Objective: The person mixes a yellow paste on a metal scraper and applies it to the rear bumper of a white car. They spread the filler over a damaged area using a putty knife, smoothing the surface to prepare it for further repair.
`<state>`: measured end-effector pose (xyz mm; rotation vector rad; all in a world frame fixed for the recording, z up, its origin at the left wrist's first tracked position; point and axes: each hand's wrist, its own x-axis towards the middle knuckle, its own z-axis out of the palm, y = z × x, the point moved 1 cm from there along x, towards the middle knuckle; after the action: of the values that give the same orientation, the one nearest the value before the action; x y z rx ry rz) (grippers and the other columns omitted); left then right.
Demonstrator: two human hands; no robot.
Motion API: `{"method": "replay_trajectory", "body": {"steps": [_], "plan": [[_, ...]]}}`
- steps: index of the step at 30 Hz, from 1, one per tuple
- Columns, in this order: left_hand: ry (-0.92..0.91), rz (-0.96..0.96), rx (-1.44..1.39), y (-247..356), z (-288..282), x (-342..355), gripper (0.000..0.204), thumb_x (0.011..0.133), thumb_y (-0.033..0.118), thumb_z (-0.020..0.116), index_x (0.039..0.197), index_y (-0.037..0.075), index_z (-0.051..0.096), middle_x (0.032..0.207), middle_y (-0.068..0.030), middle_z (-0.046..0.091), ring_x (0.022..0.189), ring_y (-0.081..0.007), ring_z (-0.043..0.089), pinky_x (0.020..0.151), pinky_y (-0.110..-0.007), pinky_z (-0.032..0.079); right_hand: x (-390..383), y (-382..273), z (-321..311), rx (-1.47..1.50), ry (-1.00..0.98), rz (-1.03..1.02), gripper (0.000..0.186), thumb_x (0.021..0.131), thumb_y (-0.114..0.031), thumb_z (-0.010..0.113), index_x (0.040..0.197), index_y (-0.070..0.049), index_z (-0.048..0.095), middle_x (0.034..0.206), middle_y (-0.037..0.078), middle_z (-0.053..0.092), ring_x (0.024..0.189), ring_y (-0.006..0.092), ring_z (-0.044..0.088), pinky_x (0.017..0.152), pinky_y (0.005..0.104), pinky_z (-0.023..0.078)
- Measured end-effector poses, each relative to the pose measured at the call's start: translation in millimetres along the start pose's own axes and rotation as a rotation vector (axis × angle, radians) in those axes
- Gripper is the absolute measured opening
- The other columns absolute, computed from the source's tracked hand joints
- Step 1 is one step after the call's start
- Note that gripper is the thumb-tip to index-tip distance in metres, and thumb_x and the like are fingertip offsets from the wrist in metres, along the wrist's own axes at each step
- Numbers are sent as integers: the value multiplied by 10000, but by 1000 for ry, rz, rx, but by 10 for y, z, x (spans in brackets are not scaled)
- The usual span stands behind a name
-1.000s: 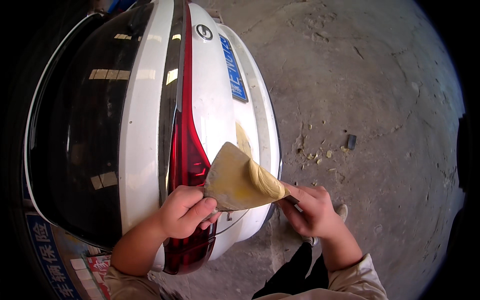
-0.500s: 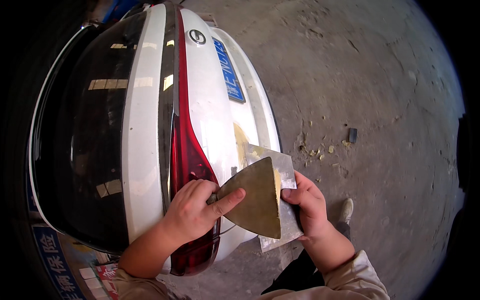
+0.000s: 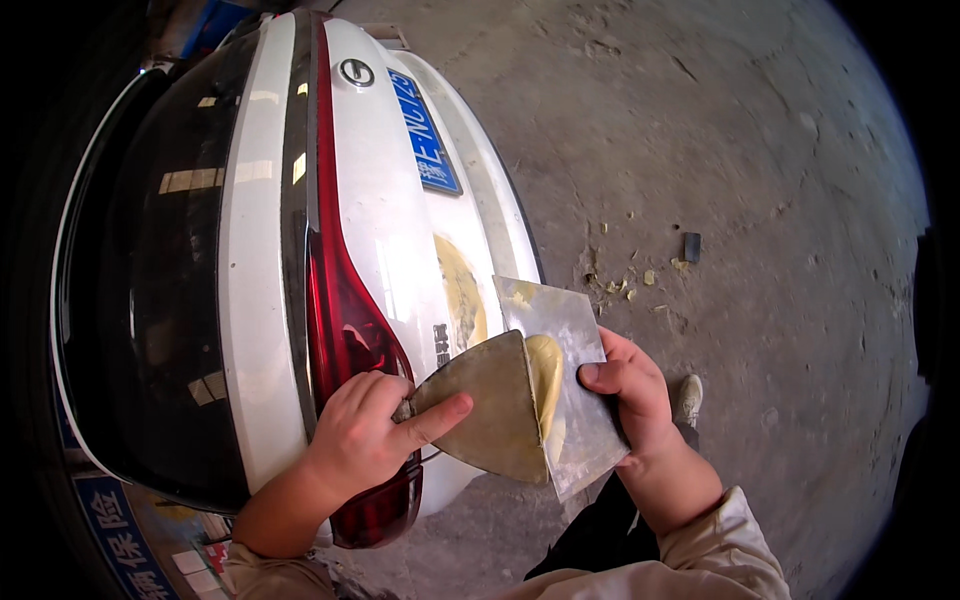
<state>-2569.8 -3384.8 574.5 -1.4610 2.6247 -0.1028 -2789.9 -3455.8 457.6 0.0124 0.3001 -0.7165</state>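
Head: left fingers (image 3: 440, 422) grip scraper (image 3: 490, 400), right fingers (image 3: 607, 376) plate (image 3: 590, 425), partly hiding car (image 3: 255, 280) near flakes (image 3: 650, 277).

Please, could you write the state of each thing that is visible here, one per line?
Left hand: closed on the scraper
Right hand: gripping the metal plate
Scraper: edge at the yellow putty
Metal plate: tilted, partly smeared
Yellow putty: thick ridge on the plate
Yellowish patch: uneven, on the white car
White car: tailgate looks shut
Tail light: seems unlit
Dark block: lying on the floor
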Motion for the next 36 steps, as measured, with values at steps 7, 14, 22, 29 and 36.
{"method": "replay_trajectory", "body": {"steps": [7, 14, 22, 29, 36], "plan": [[220, -129, -173, -105, 38, -63, 657, 756, -21, 663, 1354, 234, 568, 785, -51, 492, 602, -210, 508, 546, -310, 450, -5, -321, -18, -69, 149, -398, 460, 828, -156, 519, 1226, 70, 475, 949, 187, 658, 688, 221, 678, 600, 308, 581], [771, -734, -1207, -390, -54, -60, 154, 1020, 146, 436, 1130, 38, 422, 841, -55, 456, 600, -106, 417, 545, -262, 376, 532, -153, -1251, -423, 361, -356, 229, 959, -114, 578, 1180, -53, 584, 1089, 18, 650, 978, 109, 605, 843, 291, 488], [133, -804, -1532, -453, -80, -120, 443, 1031, 339, 425, 1162, -81, 477, 713, -146, 599, 515, -159, 563, 492, -264, 477, 743, 380, -1052, -281, 190, -475, 245, 964, -54, 560, 1204, -4, 553, 1076, 32, 640, 956, 98, 590, 837, 260, 474], [-476, -785, -1388, -441, -203, 50, 342, 1029, 161, 404, 826, -58, 570, 757, -112, 678, 540, -120, 610, 489, -241, 468, 553, 211, -292, -687, 12, -1060, 235, 899, 35, 581, 1132, 66, 600, 1061, 131, 664, 944, 176, 617, 876, 264, 451], [-451, -677, -1366, -476, -142, 40, 353, 1014, 145, 451, 711, -24, 515, 672, -103, 665, 474, -114, 572, 446, -248, 443, 560, 124, 26, -1101, -397, -1146, 583, 723, 135, 588, 1276, -50, 585, 1084, 275, 667, 807, 317, 721, 666, 314, 592]]}}
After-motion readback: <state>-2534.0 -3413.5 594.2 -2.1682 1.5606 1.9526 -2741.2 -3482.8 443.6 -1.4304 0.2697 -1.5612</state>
